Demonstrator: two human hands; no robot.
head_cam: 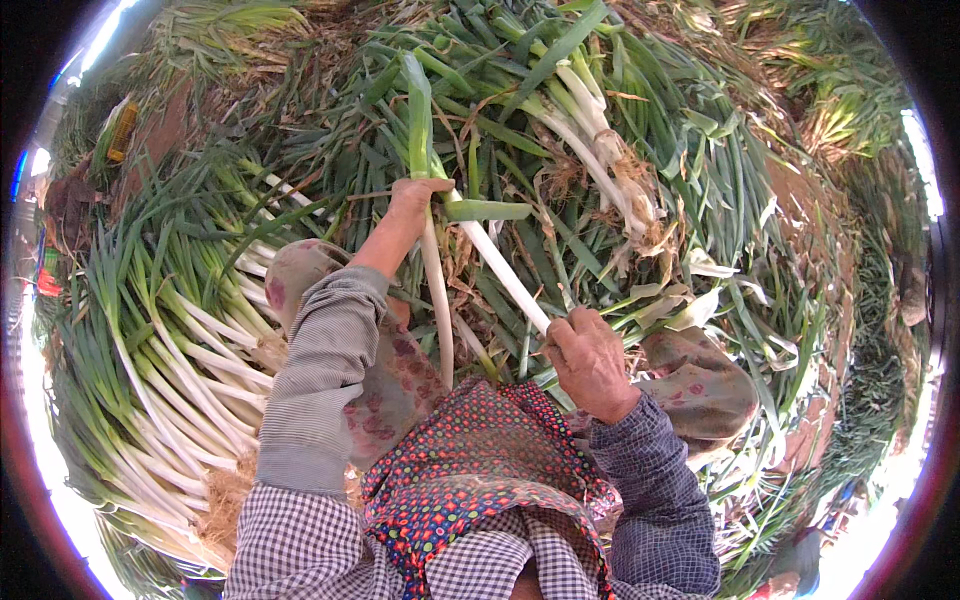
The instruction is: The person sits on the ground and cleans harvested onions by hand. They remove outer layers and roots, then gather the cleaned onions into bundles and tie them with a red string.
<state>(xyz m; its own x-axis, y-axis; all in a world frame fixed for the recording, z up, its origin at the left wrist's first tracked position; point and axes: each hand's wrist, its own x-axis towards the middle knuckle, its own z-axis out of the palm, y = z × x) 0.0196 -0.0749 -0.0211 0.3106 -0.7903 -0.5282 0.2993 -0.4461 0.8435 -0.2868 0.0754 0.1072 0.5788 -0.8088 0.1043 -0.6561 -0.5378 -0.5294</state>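
My left hand (414, 201) is closed round the green upper part of long green onions, whose white shanks slant down from it. One white shank (504, 268) runs to my right hand (592, 364), which grips its lower end; the root end is hidden in the fingers. A second shank (437, 296) hangs from my left hand down to the patterned apron (480, 480). Past my hands, several onions with roots and papery skins (600, 161) lie on a heap of green leaves.
At the left lies a row of green onions (202, 390) with white shanks and roots bunched near my leg. Loose leaves and peeled skins (697, 307) cover the ground at the right. More onion piles (232, 30) lie farther off. A yellow object (122, 133) sits at the upper left.
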